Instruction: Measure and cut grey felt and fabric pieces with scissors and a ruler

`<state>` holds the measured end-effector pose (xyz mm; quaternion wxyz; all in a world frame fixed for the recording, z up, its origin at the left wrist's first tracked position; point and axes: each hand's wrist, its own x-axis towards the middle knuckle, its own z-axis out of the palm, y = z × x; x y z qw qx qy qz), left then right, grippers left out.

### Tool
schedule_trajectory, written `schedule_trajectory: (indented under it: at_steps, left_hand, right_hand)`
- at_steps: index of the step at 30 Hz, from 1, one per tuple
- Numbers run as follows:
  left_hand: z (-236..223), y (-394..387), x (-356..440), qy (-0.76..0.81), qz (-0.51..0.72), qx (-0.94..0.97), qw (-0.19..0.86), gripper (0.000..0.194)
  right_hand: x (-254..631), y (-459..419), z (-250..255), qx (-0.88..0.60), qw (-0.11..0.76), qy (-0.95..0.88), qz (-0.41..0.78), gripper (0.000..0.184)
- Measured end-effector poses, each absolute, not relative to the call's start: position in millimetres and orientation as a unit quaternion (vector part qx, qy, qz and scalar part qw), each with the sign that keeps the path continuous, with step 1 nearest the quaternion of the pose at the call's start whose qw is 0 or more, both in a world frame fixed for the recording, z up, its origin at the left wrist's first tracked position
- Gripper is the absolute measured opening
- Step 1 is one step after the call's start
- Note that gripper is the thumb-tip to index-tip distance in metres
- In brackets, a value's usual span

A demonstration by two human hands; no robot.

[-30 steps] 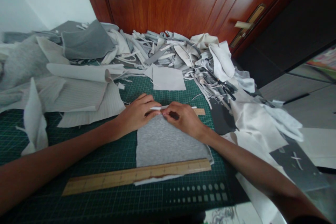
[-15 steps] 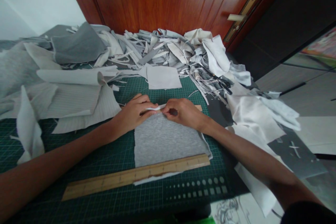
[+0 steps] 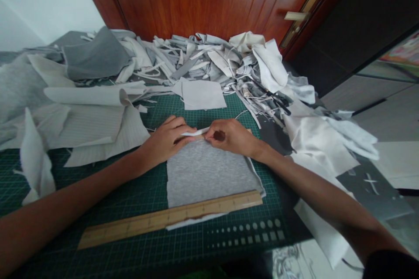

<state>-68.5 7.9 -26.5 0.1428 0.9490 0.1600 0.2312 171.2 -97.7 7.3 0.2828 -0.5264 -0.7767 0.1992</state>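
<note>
A narrow white fabric strip (image 3: 195, 132) is being pinched by the closed fingers of the left hand (image 3: 163, 140) and right hand (image 3: 229, 136) at the far edge of a grey jersey square (image 3: 209, 176), leaving the rest of the square bare, with a long wooden ruler (image 3: 170, 218) lying along its near edge on a green cutting mat (image 3: 209, 115).

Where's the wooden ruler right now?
In the head view, the wooden ruler lies low and left of centre on the green cutting mat, slanting along the near edge of the grey fabric.
</note>
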Motion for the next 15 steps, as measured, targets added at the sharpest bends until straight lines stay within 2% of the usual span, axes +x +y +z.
schedule_trajectory:
  at_steps: [9,15]
  left_hand:
    - [-21.8,2.5,-67.7,0.178,0.224,0.947,0.145,0.03]
    - [-17.7,-1.1,-66.7,0.157,0.232,0.948,0.15,0.032]
  right_hand:
    - [184.8,-97.7,17.1,-0.516,0.252,-0.791,0.208,0.01]
    - [174.4,-99.3,9.6,-0.529,0.265,-0.78,0.205,0.008]
